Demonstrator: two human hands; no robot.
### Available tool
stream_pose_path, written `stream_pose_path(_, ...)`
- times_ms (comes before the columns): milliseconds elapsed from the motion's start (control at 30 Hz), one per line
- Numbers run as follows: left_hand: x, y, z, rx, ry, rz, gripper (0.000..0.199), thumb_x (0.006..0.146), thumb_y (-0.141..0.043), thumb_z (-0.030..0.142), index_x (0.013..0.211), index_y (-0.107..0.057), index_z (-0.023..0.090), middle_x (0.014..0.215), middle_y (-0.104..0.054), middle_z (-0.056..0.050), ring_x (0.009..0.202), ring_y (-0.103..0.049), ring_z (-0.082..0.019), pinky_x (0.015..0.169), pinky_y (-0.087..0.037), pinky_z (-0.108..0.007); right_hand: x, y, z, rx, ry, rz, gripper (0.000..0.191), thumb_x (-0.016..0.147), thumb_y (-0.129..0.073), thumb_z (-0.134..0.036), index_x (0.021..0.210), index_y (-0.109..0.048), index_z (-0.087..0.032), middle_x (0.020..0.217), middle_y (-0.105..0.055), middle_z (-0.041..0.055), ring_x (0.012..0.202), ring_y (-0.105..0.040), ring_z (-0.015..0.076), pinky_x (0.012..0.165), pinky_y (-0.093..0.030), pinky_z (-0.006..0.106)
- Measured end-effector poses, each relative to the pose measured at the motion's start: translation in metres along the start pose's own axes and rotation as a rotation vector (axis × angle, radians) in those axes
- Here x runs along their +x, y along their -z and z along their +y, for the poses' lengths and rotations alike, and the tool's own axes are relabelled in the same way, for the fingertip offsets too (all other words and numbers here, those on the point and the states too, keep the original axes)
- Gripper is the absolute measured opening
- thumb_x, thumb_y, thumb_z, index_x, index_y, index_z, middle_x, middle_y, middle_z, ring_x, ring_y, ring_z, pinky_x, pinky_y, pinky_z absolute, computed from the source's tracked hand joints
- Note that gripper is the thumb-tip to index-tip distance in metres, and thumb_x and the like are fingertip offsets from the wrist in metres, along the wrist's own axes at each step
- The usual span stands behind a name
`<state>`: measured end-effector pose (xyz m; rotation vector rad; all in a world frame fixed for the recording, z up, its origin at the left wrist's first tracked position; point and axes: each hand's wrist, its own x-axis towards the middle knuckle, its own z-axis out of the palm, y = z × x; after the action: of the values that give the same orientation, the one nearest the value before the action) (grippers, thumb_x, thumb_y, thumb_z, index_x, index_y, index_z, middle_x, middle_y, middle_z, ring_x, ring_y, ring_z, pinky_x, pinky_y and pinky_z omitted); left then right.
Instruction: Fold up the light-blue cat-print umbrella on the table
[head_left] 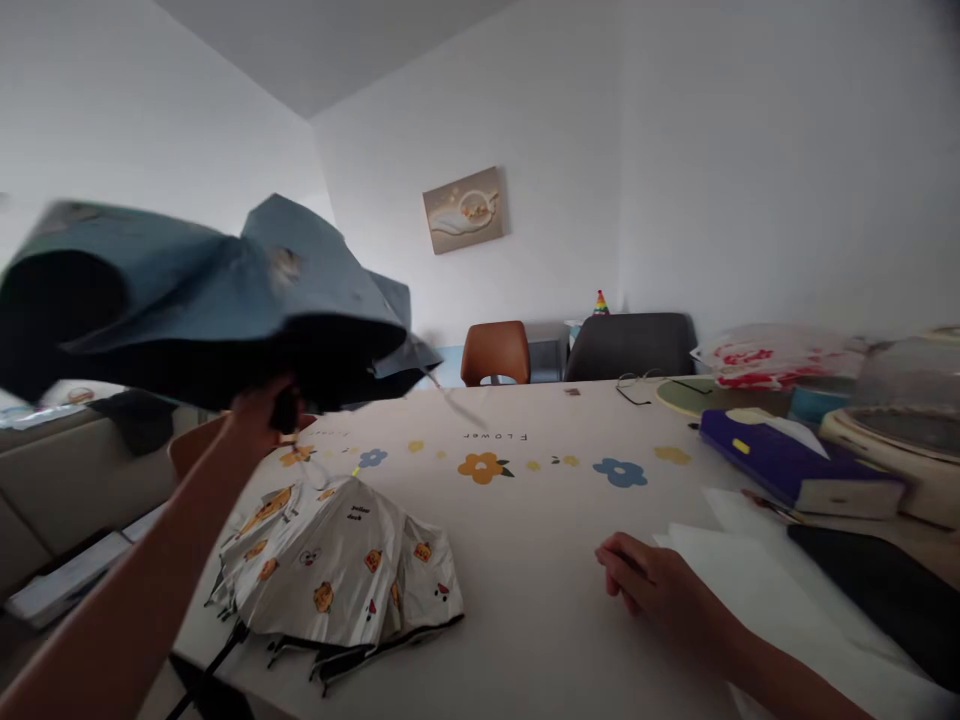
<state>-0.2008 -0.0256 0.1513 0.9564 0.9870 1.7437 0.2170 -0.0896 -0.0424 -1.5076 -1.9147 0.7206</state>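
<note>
A blue umbrella (300, 275) with a dark underside hangs in the air at the left, its canopy loose and partly folded. My left hand (261, 415) is wrapped round its black handle beneath the canopy. Below, a white umbrella (341, 570) with small orange and yellow prints rests partly open on the table (525, 600), its dark shaft pointing to the lower left. My right hand (634, 572) is over the table to the right of the white umbrella, fingers curled together; no object shows in it.
At the right lie a purple tissue box (795, 460), white papers (750, 570), a black flat object (877, 590), a plastic bag (780, 355) and glasses (637, 385). Behind the table are a brown chair (496, 350) and a dark chair (634, 345).
</note>
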Motion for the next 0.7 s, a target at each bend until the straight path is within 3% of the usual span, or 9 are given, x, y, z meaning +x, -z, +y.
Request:
stream_pose_path(67, 0.008, -0.017, -0.016, -0.037, 0.132, -0.094, 0.016, 0.087, -0.04, 0.018, 0.08, -0.051, 0.009, 0.059, -0.045, 0.002, 0.047, -0.043, -0.006, 0.042, -0.039, -0.018, 0.0, 0.001, 0.001, -0.01, -0.005, -0.005, 0.032, 0.086, -0.032, -0.039, 0.066, -0.048, -0.02, 0.058, -0.06, -0.0008, 0.048, -0.053, 0.0108, 0.056, -0.038, 0.024)
stream_pose_path(133, 0.01, -0.039, -0.039, -0.151, 0.259, -0.216, 0.021, 0.089, -0.035, 0.021, 0.081, -0.049, 0.009, 0.056, -0.041, 0.003, 0.044, -0.04, -0.004, 0.039, -0.037, -0.015, -0.001, 0.001, 0.003, -0.03, -0.015, -0.007, 0.034, 0.087, -0.031, -0.039, 0.065, -0.048, -0.02, 0.053, -0.057, -0.0006, 0.048, -0.052, 0.0117, 0.055, -0.037, 0.025)
stream_pose_path(200, 0.008, -0.061, -0.063, -0.503, 0.42, -0.369, 0.016, 0.089, -0.034, 0.021, 0.087, -0.046, 0.01, 0.056, -0.04, 0.004, 0.043, -0.04, -0.002, 0.039, -0.036, -0.011, -0.001, 0.001, 0.006, -0.034, -0.023, -0.008, 0.034, 0.087, -0.031, -0.04, 0.065, -0.048, -0.02, 0.053, -0.057, 0.0001, 0.048, -0.053, 0.0124, 0.054, -0.037, 0.025)
stream_pose_path(300, 0.001, -0.091, -0.092, -0.771, 0.563, -0.474, 0.014, 0.088, -0.034, 0.018, 0.092, -0.044, 0.009, 0.055, -0.038, 0.005, 0.043, -0.041, -0.002, 0.04, -0.037, -0.009, -0.001, 0.0, 0.01, -0.024, -0.005, -0.019, 0.033, 0.087, -0.032, -0.039, 0.066, -0.048, -0.02, 0.058, -0.06, 0.0015, 0.049, -0.054, 0.0125, 0.054, -0.038, 0.025)
stream_pose_path(433, -0.006, -0.13, -0.117, -0.804, 0.629, -0.465, 0.017, 0.088, -0.031, 0.019, 0.089, -0.045, 0.009, 0.056, -0.038, 0.004, 0.043, -0.042, -0.003, 0.039, -0.038, -0.011, -0.001, -0.001, 0.01, 0.006, 0.013, -0.015, 0.031, 0.087, -0.033, -0.039, 0.067, -0.048, -0.02, 0.061, -0.061, 0.001, 0.049, -0.053, 0.0122, 0.054, -0.039, 0.026)
stream_pose_path(567, -0.019, -0.165, -0.138, -0.739, 0.596, -0.427, 0.019, 0.087, -0.027, 0.012, 0.076, -0.044, 0.012, 0.057, -0.037, 0.003, 0.042, -0.039, -0.003, 0.038, -0.037, -0.011, -0.002, 0.004, 0.003, 0.127, 0.011, 0.057, 0.03, 0.088, -0.031, -0.04, 0.075, -0.048, -0.021, 0.068, -0.062, 0.0003, 0.049, -0.054, 0.0113, 0.057, -0.041, 0.026)
stream_pose_path(700, -0.04, -0.182, -0.143, -0.71, 0.57, -0.428, 0.02, 0.087, -0.029, 0.015, 0.07, -0.04, 0.015, 0.056, -0.037, 0.003, 0.042, -0.037, -0.003, 0.036, -0.036, -0.012, -0.002, 0.011, 0.0, 0.183, 0.022, 0.166, 0.026, 0.087, -0.031, -0.041, 0.082, -0.046, -0.021, 0.072, -0.061, 0.0003, 0.053, -0.055, 0.0118, 0.06, -0.043, 0.027)
